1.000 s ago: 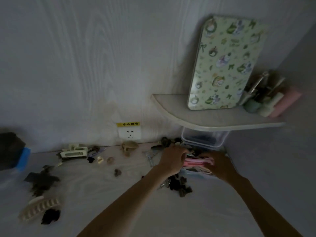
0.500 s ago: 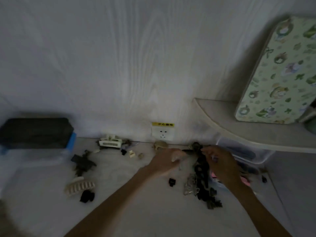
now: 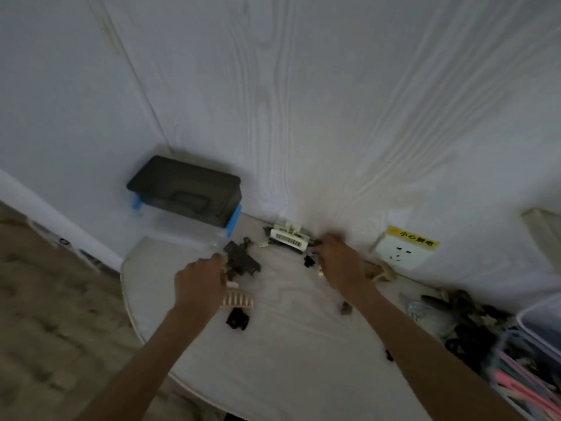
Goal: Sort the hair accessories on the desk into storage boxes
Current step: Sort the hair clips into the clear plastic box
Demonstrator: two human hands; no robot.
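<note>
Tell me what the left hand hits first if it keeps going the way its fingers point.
Likely the dark flat clip just beyond the left hand; the fingertips look almost on it, though depth is unclear.
</note>
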